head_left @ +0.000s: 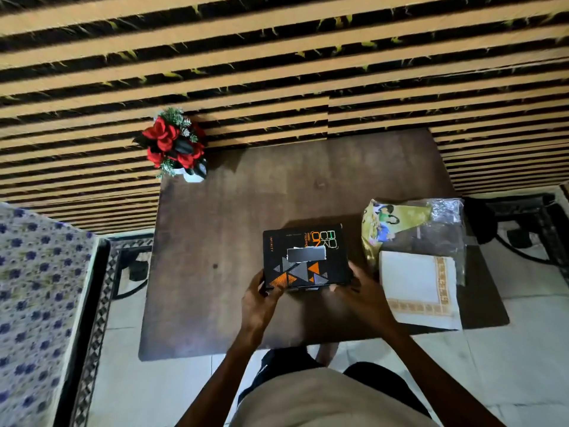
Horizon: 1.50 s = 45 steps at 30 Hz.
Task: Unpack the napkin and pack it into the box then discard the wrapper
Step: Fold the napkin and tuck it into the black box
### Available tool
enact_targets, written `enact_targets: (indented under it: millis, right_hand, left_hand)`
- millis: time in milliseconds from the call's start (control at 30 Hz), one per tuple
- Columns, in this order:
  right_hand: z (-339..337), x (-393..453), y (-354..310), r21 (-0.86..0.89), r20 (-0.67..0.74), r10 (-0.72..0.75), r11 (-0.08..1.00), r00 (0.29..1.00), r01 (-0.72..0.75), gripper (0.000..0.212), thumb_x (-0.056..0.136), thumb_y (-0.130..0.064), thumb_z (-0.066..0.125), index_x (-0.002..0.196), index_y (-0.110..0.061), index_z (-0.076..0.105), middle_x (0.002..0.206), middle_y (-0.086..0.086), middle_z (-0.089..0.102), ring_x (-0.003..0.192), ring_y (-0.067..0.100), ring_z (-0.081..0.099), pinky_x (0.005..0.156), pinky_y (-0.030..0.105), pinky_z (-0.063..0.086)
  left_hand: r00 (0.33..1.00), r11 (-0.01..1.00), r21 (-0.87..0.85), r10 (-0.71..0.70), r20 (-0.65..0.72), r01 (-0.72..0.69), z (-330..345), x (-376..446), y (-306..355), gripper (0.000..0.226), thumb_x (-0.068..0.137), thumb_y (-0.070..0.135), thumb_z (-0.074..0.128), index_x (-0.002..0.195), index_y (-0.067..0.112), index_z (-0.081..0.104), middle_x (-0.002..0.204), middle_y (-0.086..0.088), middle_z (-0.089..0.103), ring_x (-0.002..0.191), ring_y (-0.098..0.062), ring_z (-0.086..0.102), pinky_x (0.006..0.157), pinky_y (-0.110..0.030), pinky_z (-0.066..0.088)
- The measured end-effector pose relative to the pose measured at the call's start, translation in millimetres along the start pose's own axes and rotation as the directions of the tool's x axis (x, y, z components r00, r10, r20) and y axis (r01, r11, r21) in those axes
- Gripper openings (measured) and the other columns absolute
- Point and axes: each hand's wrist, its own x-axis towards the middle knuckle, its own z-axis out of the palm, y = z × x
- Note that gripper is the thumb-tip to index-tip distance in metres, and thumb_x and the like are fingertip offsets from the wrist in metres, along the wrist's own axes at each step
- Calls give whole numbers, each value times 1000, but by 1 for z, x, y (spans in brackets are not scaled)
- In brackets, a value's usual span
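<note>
Box held at both near corners; napkin lies just right of the right hand.

The box is rested on the bench, with its slotted top up and its long axis running left to right. It is gripped by both hands: the left hand is clenched on the near-left corner, the right hand on the near-right corner. The napkin, a white folded stack with a patterned border, is seen already out of the wrapper and laid flat near the right edge of the bench, just beside the right hand, its long axis running near to far. The wrapper is spread behind and partly under it, on the far side. The right hand is judged the nearer one for fetching the napkin, once the box has been opened. Whether any flap is open cannot be told.
</note>
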Motion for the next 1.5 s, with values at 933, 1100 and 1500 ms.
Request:
enact_targets:
  millis: [933, 1100, 1500]
  right_hand:
    - [-34, 71, -12, -44, -163, -19, 999, 986, 12, 15, 79, -20, 74, 90, -10, 75, 77, 13, 76, 70, 25, 75, 68, 39, 63]
    - [-35, 71, -21, -124, -265, -43, 992, 963, 10, 22, 72, -22, 74, 90, -10, 77, 67, 10, 76, 60, 23, 74, 69, 39, 63]
    - [-30, 71, -17, -245, -331, -126, 968, 935, 44, 35, 76, -10, 75, 111, -11, 72, 107, 5, 76, 93, 18, 71, 89, 28, 56]
  left_hand:
    - [813, 290, 760, 186, 551, -582, 56, 51, 73, 129, 61, 61, 74, 151, 17, -6, 163, 1, -7, 149, -21, -10, 116, -63, 0]
    - [804, 297, 748, 199, 560, -594, 56, 54, 79, 124, 61, 59, 75, 152, 23, -2, 163, 2, -6, 149, -22, -10, 116, -63, 0]
    - [788, 270, 741, 179, 589, -615, 50, 52, 73, 117, 57, 62, 77, 149, 29, 13, 163, -2, -6, 149, -29, -9, 114, -66, 3]
